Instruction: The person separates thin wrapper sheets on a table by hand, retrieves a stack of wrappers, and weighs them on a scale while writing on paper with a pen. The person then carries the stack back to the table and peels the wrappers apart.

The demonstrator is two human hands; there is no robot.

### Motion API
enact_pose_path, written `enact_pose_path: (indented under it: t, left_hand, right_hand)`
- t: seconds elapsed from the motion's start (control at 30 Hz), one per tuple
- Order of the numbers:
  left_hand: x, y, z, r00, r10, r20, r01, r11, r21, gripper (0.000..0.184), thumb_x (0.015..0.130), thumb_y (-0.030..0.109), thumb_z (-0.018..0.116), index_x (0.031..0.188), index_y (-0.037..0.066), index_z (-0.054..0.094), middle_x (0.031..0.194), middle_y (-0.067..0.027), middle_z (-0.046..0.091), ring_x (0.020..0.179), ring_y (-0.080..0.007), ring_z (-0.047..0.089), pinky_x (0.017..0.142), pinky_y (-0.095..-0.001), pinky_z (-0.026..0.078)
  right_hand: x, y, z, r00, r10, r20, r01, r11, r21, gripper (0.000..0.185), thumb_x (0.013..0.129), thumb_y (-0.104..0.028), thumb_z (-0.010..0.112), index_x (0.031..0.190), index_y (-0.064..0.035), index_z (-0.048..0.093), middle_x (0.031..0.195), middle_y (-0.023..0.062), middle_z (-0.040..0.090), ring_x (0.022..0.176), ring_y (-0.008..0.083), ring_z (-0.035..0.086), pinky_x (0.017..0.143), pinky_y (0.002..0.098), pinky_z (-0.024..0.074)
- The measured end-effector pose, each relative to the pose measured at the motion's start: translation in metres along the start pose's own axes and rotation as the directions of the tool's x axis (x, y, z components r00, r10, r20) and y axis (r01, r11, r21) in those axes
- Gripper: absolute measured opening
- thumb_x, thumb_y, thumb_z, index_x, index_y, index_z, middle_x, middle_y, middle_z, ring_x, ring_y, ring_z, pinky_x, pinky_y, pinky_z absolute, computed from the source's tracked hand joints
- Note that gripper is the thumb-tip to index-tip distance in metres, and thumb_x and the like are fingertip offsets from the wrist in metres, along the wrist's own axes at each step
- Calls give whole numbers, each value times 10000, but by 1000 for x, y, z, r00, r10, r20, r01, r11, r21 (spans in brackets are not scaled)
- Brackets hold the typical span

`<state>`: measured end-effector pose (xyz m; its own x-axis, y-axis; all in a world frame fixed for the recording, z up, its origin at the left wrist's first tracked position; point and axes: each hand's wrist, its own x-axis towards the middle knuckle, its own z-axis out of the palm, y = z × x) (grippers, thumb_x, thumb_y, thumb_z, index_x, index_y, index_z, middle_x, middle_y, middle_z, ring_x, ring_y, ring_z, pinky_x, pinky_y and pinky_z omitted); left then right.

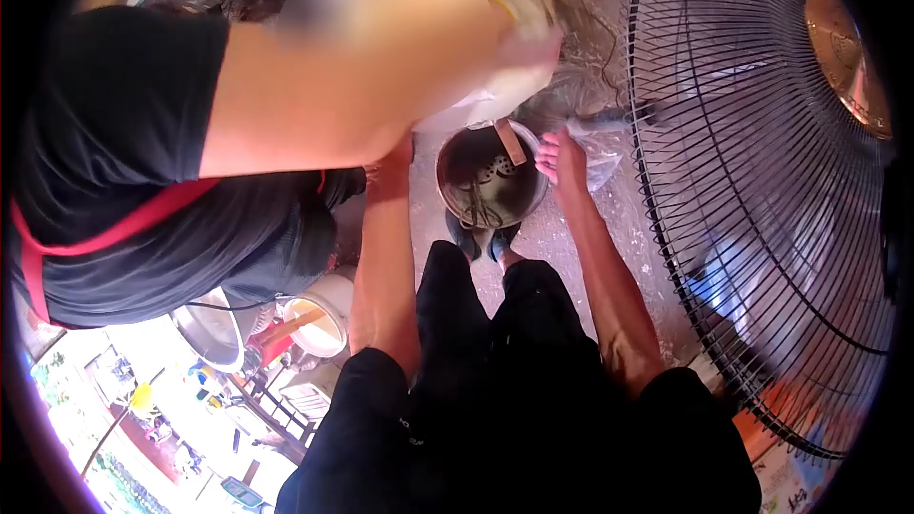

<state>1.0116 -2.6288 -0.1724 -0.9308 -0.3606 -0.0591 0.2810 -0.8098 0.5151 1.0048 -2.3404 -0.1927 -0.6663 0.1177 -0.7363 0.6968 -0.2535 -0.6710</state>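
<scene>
A round bucket (441, 176) stands on the floor just in front of my feet. Inside it are a dark interior, a piece with several pale-edged holes (497, 168) and a wooden strip (510, 143) leaning at the far rim. My right hand (562, 160) is beside the bucket's right rim, fingers apart and holding nothing I can see. To the left of the bucket, my left hand (392, 154) is mostly hidden under a co-worker's arm (305, 100); its fingers do not show. Above the bucket hangs a whitish, blurred bag-like thing (509, 86), close to the co-worker's arm.
A large fan with a wire guard (705, 181) fills the right side. The co-worker, in a black shirt (124, 105) with a red strap, stands close on the left. Behind them are a white bucket (333, 309) and a metal basin (228, 343). Clear plastic (602, 162) lies near my right hand.
</scene>
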Motion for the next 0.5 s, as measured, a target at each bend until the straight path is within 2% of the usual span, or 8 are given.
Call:
enact_pose_path:
  t: [0.07,0.1,0.13,0.23,0.3,0.37,0.4,0.5]
  left_hand:
    - [4,3,-3,995,-11,-95,15,999,40,522,910,444,399,1264,70,485,1317,-118,482,1229,-275,425,1036,-462,314]
    - [8,5,-6,976,-128,-178,105,986,-129,552,904,480,363,1262,79,489,1322,-120,484,1238,-298,426,1038,-493,307]
    - [5,12,22,891,-249,-379,117,934,-338,565,912,466,321,1287,68,461,1362,-124,445,1259,-319,402,1052,-519,280]
    - [9,14,39,884,-216,-414,121,962,-245,674,881,563,355,1289,34,444,1331,-125,468,1248,-322,405,1046,-503,292]
    - [7,20,48,877,-268,-400,145,940,-310,706,865,591,378,1285,28,441,1317,-133,475,1230,-323,421,1037,-498,307]
    - [16,25,54,874,-315,-370,172,912,-372,739,849,619,401,1282,22,438,1303,-141,483,1211,-324,436,1029,-492,322]
    - [19,27,55,872,-325,-366,198,918,-343,760,834,636,425,1277,19,438,1287,-143,490,1189,-322,451,1010,-485,346]
    - [28,31,60,869,-340,-359,232,921,-312,799,789,658,504,1251,9,451,1249,-144,506,1139,-312,481,952,-478,405]
  right_hand:
    - [-3,-5,22,999,13,32,-12,999,-33,535,917,-488,443,1089,0,576,887,121,627,625,191,586,571,303,508]
    - [-8,-9,33,988,106,115,-110,994,24,534,929,-479,421,1100,5,567,916,134,635,663,216,614,571,310,516]
    - [-9,-11,40,961,190,202,-209,975,77,534,941,-470,399,1112,11,557,944,148,642,701,241,641,571,317,524]
    - [-3,-6,43,950,107,295,-160,974,162,524,952,-453,380,1109,17,548,937,159,649,758,261,664,571,324,532]
    - [10,-8,42,974,73,215,-98,989,108,551,942,-491,381,1071,16,556,885,150,651,689,243,650,539,317,517]
    - [13,-28,46,997,67,22,-66,996,-63,576,930,-524,385,1041,13,560,844,141,650,655,222,631,528,300,493]
    - [7,-35,47,999,0,54,0,1000,3,618,916,-565,373,1028,12,563,823,138,647,634,205,610,553,291,477]
    - [3,-45,51,998,15,69,-20,997,75,645,915,-583,344,1019,14,565,808,141,647,653,203,613,591,290,477]
